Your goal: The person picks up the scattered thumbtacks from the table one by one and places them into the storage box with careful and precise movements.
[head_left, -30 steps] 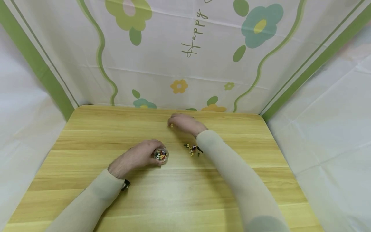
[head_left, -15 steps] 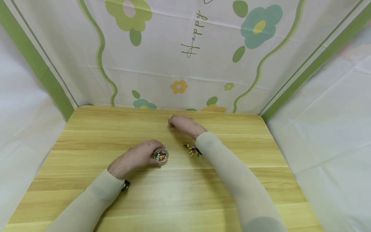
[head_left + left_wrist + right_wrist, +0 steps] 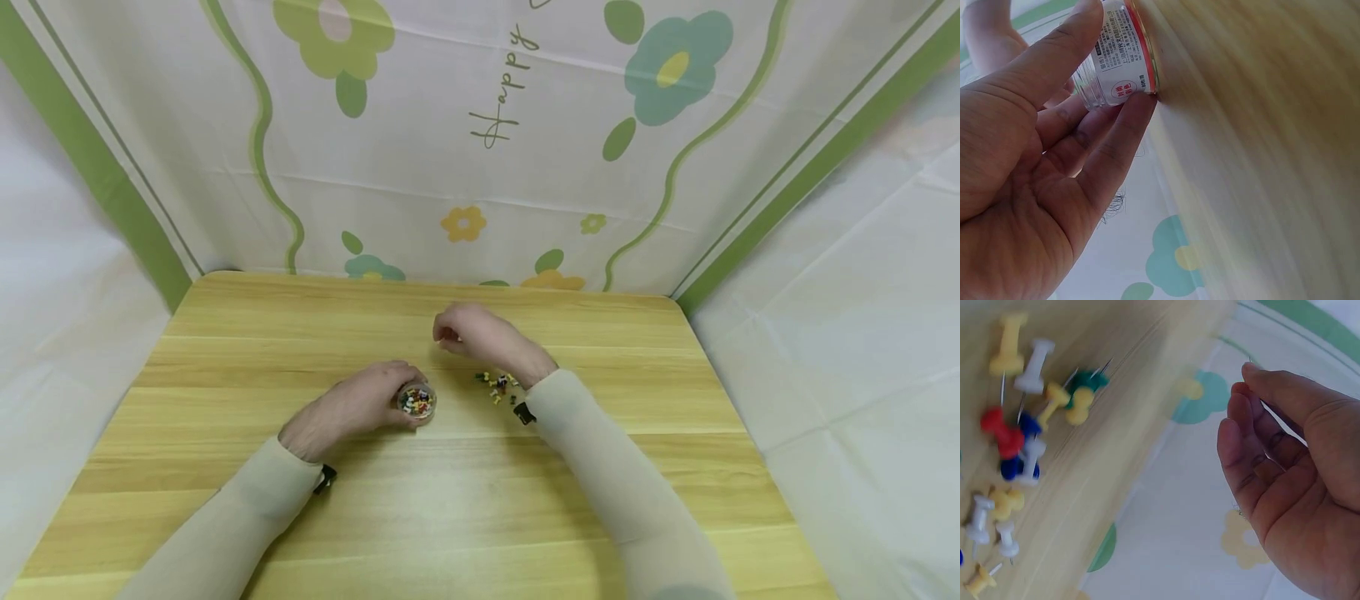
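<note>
My left hand [image 3: 356, 407] holds a small clear round jar [image 3: 417, 402] upright on the table, thumb and fingers on opposite sides. Several push pins of mixed colours fill it. The left wrist view shows the jar's white label [image 3: 1124, 53] with a red band near its base. Raised above the table behind the loose pins, my right hand [image 3: 480, 335] has its thumb and forefinger pinched together. Only a thin metal needle [image 3: 1250, 360] shows past those fingertips, so the push pin's head is hidden. Below the right wrist lies a scatter of loose push pins [image 3: 496, 383].
The wooden table [image 3: 450, 517] reaches back to a flowered cloth [image 3: 420, 167]. In the right wrist view the loose pins are yellow, white, green, blue and a red one [image 3: 1002, 432], with needles pointing various ways. White cloth [image 3: 862, 358] hangs at both sides.
My right hand has lifted from the far part of the table and come slightly nearer, a yellow push pin having shown at its fingertips before. The left hand and jar stay put.
</note>
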Demonstrator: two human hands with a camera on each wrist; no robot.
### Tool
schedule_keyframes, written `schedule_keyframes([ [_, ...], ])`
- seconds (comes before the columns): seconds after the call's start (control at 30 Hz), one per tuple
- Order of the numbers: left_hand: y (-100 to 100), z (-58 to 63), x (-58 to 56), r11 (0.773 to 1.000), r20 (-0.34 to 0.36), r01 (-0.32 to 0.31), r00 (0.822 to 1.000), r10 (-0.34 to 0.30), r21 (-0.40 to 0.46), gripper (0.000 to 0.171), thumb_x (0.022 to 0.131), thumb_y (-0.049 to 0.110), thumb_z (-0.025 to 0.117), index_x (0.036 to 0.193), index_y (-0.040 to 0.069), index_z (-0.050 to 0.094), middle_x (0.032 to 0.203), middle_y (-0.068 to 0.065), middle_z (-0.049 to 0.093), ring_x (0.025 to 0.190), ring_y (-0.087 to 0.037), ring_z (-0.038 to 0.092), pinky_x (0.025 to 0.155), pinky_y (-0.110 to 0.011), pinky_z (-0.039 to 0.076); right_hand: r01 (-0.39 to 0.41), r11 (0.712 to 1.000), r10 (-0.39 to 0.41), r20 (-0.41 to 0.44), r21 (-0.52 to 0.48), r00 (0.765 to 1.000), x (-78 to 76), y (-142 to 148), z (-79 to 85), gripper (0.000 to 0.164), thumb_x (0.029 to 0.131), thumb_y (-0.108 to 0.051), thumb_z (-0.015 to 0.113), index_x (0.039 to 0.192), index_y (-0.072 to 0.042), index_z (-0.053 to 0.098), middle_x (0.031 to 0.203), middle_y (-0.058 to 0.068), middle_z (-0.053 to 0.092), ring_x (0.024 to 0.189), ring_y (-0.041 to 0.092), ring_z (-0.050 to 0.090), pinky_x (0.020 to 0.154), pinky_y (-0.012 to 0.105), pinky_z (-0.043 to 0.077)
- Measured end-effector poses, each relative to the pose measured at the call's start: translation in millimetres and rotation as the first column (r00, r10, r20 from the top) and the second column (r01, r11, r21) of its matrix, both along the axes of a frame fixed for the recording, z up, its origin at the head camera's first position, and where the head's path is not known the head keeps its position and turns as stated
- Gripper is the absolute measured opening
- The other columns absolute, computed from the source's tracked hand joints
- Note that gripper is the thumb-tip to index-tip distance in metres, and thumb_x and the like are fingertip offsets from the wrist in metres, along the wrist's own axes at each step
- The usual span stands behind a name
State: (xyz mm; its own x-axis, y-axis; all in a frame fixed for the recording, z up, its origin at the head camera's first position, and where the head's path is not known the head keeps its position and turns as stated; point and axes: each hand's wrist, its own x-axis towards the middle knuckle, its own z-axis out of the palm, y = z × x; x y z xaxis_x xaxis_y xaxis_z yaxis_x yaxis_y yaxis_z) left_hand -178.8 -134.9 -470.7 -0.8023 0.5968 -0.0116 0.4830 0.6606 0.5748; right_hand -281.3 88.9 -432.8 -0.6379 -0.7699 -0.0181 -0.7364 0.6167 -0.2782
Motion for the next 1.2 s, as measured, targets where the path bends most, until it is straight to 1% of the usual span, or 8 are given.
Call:
schedule_keyframes([
  [0.13, 0, 0.3, -0.1, 1.000, -0.004, 0.003, 1.000, -0.003, -0.003, 0.050, 0.081, 0.030, 0.089, 0.121, 0.008, 0.068, 0.112, -0.003, 0.068, 0.100, -0.018, 0.063, 0.091, -0.039, 0.053, -0.010, 0.999, 0.010, -0.016, -0.030, 1.000, 14.7, 1, 4.7, 0.011, 0.099, -0.018, 0.071, 0.107, -0.013, 0.075, 0.101, -0.007, 0.068, 0.092, 0.009, 0.061, 0.080, 0.022, 0.051],
  [0.33, 1, 2.4, 0.1, 1.000, 0.008, 0.000, 1.000, 0.000, -0.002, 0.050, 0.081, 0.030, 0.088, 0.121, 0.007, 0.068, 0.111, -0.003, 0.068, 0.098, -0.018, 0.063, 0.089, -0.037, 0.053, -0.019, 0.997, 0.017, -0.027, -0.073, 0.999, 34.8, 4, 6.9, 0.010, 0.098, -0.017, 0.071, 0.107, -0.015, 0.076, 0.100, -0.009, 0.066, 0.090, 0.006, 0.061, 0.077, 0.020, 0.051],
  [0.5, 0, 2.5, 0.6, 1.000, 0.019, -0.002, 1.000, 0.001, 0.006, 0.048, 0.083, 0.030, 0.087, 0.121, 0.007, 0.068, 0.111, -0.003, 0.068, 0.098, -0.019, 0.063, 0.089, -0.038, 0.053, -0.049, 0.996, 0.045, -0.056, -0.074, 0.997, 49.2, 3, 6.8, 0.010, 0.097, -0.017, 0.073, 0.105, -0.016, 0.077, 0.101, -0.008, 0.069, 0.089, 0.005, 0.061, 0.076, 0.018, 0.051],
  [0.67, -1, 2.3, 0.9, 1.000, 0.041, -0.006, 0.999, 0.005, 0.017, 0.045, 0.085, 0.029, 0.086, 0.120, 0.008, 0.068, 0.110, -0.001, 0.068, 0.097, -0.018, 0.063, 0.087, -0.037, 0.053, -0.093, 0.995, 0.090, -0.099, -0.025, 0.991, 59.9, 0, 2.7, 0.012, 0.096, -0.016, 0.075, 0.107, -0.017, 0.079, 0.103, -0.008, 0.071, 0.092, 0.004, 0.063, 0.080, 0.017, 0.052],
  [0.83, -1, 2.5, 1.3, 1.000, 0.041, -0.008, 0.999, 0.008, 0.009, 0.045, 0.085, 0.030, 0.086, 0.120, 0.008, 0.067, 0.107, 0.000, 0.067, 0.092, -0.017, 0.062, 0.082, -0.035, 0.054, -0.130, 0.990, 0.135, -0.126, 0.046, 0.983, 67.4, -5, -2.3, 0.014, 0.096, -0.015, 0.074, 0.108, -0.017, 0.080, 0.101, -0.009, 0.070, 0.090, 0.003, 0.062, 0.081, 0.016, 0.051],
  [1.0, -1, 2.5, 2.0, 1.000, 0.040, -0.016, 0.999, 0.016, 0.003, 0.046, 0.085, 0.030, 0.086, 0.122, 0.010, 0.067, 0.109, 0.000, 0.068, 0.094, -0.016, 0.063, 0.084, -0.035, 0.054, -0.134, 0.984, 0.151, -0.153, 0.115, 0.977, 74.3, -9, -3.7, 0.013, 0.096, -0.017, 0.075, 0.107, -0.019, 0.079, 0.096, -0.009, 0.065, 0.086, 0.004, 0.058, 0.075, 0.016, 0.051],
  [1.13, -2, 2.4, 2.2, 1.000, 0.032, -0.014, 0.999, 0.014, 0.003, 0.046, 0.084, 0.030, 0.086, 0.122, 0.011, 0.067, 0.110, 0.000, 0.067, 0.095, -0.016, 0.063, 0.084, -0.035, 0.054, -0.133, 0.980, 0.158, -0.174, 0.147, 0.972, 78.4, -10, -5.0, 0.008, 0.095, -0.020, 0.076, 0.103, -0.022, 0.078, 0.091, -0.010, 0.059, 0.082, 0.005, 0.055, 0.069, 0.017, 0.049],
  [1.2, -1, 2.3, 2.0, 1.000, 0.028, -0.013, 1.000, 0.013, -0.001, 0.045, 0.084, 0.030, 0.086, 0.120, 0.011, 0.067, 0.109, 0.000, 0.067, 0.094, -0.016, 0.062, 0.084, -0.035, 0.054, -0.136, 0.979, 0.163, -0.177, 0.152, 0.971, 79.5, -11, -5.9, 0.007, 0.094, -0.022, 0.076, 0.101, -0.023, 0.078, 0.090, -0.010, 0.059, 0.082, 0.005, 0.055, 0.068, 0.017, 0.049],
])
